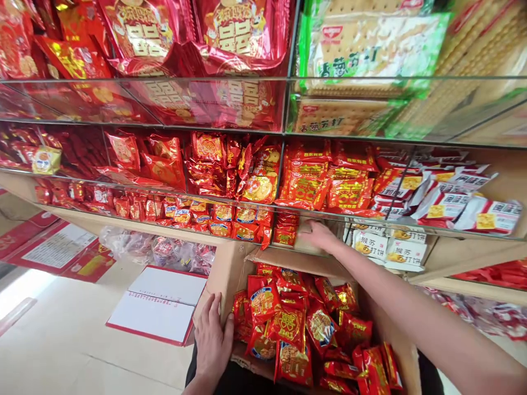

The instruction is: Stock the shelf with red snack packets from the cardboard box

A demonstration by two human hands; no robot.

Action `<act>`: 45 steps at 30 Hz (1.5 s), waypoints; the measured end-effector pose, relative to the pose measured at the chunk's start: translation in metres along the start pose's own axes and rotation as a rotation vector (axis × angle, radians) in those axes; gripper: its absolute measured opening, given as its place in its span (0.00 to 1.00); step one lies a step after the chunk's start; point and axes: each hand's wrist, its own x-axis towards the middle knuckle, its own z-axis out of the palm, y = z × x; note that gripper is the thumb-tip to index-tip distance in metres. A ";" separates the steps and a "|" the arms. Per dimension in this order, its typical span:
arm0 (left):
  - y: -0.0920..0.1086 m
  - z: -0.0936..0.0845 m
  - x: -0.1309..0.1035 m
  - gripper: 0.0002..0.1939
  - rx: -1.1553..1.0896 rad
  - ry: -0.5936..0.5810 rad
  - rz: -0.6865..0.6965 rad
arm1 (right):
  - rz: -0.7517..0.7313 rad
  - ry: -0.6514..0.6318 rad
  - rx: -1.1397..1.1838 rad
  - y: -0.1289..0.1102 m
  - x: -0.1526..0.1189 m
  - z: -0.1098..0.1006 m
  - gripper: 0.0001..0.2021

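Note:
An opened cardboard box [391, 318] sits low in front of me, filled with loose red-and-gold wrapped snack packets [288, 323]. My left hand [212, 334] lies against the box's left side, its fingers stretched out and holding nothing. With the arm extended over the box, my right hand [319, 236] reaches into a compartment of the lowest shelf row. Just left of it stand red packets [285, 229]; white biscuit packets [387, 249] are to its right. The right fingers are blurred and partly behind the clear shelf front, so their grip is unclear.
Above, a clear-fronted shelf [284, 104] holds large red bags [239, 33] and green-edged cracker packs [370, 49]. Several red and white packets [489, 214] fill the middle row. A white-and-red carton [158, 304] rests on the floor at left, near plastic-bagged goods [164, 247].

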 end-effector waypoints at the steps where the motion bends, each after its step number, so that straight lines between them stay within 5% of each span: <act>1: 0.000 0.000 0.000 0.25 0.002 0.000 0.008 | -0.022 -0.001 0.003 0.001 -0.012 -0.014 0.17; 6: -0.002 0.004 0.003 0.28 0.025 -0.010 0.022 | -0.159 -0.016 0.132 0.024 -0.116 -0.075 0.12; 9: -0.002 0.006 0.005 0.29 0.038 -0.012 0.036 | -0.077 -0.236 0.200 0.060 -0.177 -0.076 0.12; 11: -0.001 0.006 0.006 0.29 0.045 -0.008 0.040 | 0.045 -0.227 0.185 0.090 -0.196 -0.060 0.13; 15: 0.002 0.005 0.006 0.29 0.044 -0.015 0.025 | 0.180 -0.042 -0.049 0.137 -0.183 -0.019 0.18; 20: 0.001 0.005 0.005 0.29 0.048 -0.008 0.017 | 0.257 0.036 -0.298 0.144 -0.141 0.014 0.23; 29: -0.004 0.006 0.005 0.29 0.051 0.015 0.057 | 0.227 -0.007 -0.277 0.142 -0.138 0.014 0.15; 33: -0.004 0.006 0.006 0.29 0.051 0.020 0.055 | 0.152 0.089 -0.090 0.134 -0.160 -0.004 0.08; 38: -0.003 0.006 0.008 0.28 0.047 0.012 0.045 | 0.234 0.266 0.396 0.115 -0.197 -0.027 0.14; 45: 0.015 -0.009 0.011 0.29 -0.055 0.045 0.049 | 0.319 0.257 1.022 0.094 -0.213 -0.034 0.13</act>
